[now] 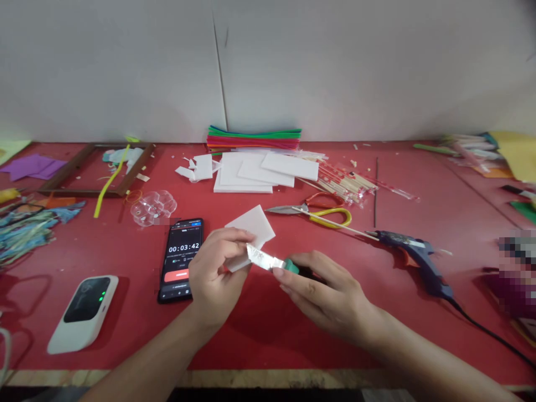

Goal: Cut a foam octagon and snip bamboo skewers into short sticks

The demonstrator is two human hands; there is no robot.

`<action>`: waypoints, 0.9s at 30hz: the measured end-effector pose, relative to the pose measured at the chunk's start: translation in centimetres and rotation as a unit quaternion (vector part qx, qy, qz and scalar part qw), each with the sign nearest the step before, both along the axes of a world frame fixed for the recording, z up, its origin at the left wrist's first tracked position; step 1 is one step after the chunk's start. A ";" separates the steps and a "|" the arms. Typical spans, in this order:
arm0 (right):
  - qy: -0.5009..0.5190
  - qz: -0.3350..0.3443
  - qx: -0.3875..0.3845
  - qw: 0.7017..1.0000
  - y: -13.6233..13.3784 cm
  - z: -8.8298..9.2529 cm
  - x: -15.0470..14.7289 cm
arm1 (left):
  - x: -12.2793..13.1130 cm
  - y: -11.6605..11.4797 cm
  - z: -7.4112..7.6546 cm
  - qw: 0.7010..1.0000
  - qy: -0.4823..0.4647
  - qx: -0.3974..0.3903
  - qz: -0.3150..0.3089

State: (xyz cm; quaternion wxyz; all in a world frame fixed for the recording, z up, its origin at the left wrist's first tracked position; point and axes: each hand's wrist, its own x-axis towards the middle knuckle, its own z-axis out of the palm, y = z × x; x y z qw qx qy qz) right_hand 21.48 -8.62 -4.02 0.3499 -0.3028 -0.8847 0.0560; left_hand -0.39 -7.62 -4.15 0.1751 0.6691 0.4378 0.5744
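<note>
My left hand [215, 268] is closed on a small white foam square [251, 230], held tilted just above the red table [268, 329]. My right hand [322, 290] grips a utility knife with a green handle [292, 266]. Its silver blade [262, 258] points left and rests against the lower edge of the foam piece. The two hands meet near the table's middle, close to a black phone [182, 259] that shows a running timer.
A blue glue gun [412, 257] with its black cord lies to the right. Yellow-handled scissors [318, 214], a stack of white foam sheets [263, 172], wooden sticks [347, 187], coloured sheets [253, 138], a wooden frame [92, 170] and a white pocket device [84, 312] surround the hands.
</note>
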 end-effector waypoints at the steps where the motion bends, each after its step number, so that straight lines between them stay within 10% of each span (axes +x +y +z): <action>1: 0.003 0.001 -0.003 1.000 -0.1 -0.1 0.0 | 0.1 0.0 -0.1 1.000 -0.006 -0.005 0.002; 9: 0.155 -0.048 -0.168 0.972 -1.1 -0.6 0.2 | 1.5 -0.9 -0.7 0.986 -0.115 -0.097 -0.077; 21: 0.352 -0.166 -0.273 0.880 0.6 0.5 -1.3 | 2.3 -2.3 -1.8 0.980 -0.029 -0.109 -0.164; 24: 0.345 -0.166 -0.262 0.886 0.8 0.6 -1.1 | 2.4 -1.7 -1.4 0.919 -0.229 -0.225 -0.227; 27: 0.312 -0.139 -0.241 0.908 0.5 0.1 -0.6 | 2.6 -0.8 -0.8 0.797 -0.367 -0.399 -0.266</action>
